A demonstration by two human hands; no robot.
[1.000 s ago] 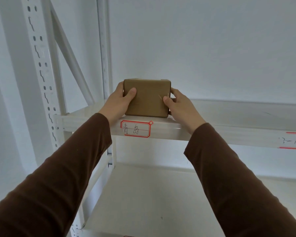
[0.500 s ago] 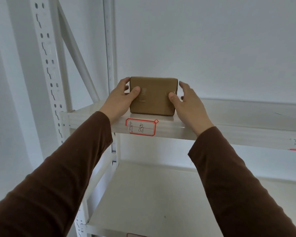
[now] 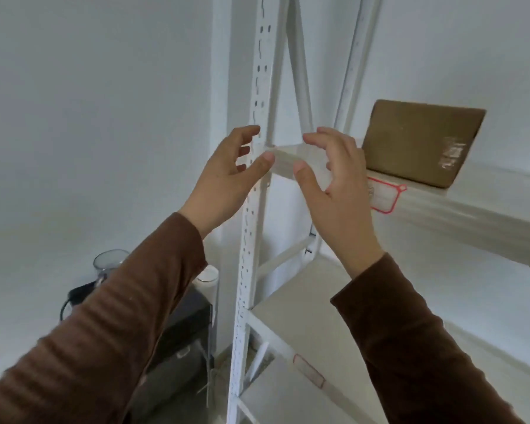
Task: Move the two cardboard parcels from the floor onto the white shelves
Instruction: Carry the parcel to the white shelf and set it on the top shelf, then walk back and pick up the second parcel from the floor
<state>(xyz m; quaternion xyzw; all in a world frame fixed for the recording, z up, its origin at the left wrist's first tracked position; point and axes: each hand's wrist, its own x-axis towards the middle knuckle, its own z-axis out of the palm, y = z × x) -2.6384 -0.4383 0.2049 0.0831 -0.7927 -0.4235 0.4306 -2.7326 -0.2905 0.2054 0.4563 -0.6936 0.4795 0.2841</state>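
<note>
A brown cardboard parcel (image 3: 416, 142) stands on the upper white shelf (image 3: 471, 209), above a red-bordered label (image 3: 384, 198) on the shelf's front edge. My left hand (image 3: 227, 182) hovers in front of the perforated shelf post, fingers spread and empty. To the left of the parcel, apart from it, my right hand (image 3: 337, 191) is also open with curled fingers, covering part of the label. Only one parcel is in view.
The white perforated post (image 3: 251, 228) and diagonal braces rise between my hands. A lower shelf (image 3: 334, 325) lies below right. On the floor at lower left sit a dark box (image 3: 181, 328), a clear glass container (image 3: 109, 263) and a white cup (image 3: 208, 280).
Both hands have let go of the parcel and drawn back to the left. The view has swung left, so the parcel now sits at the right.
</note>
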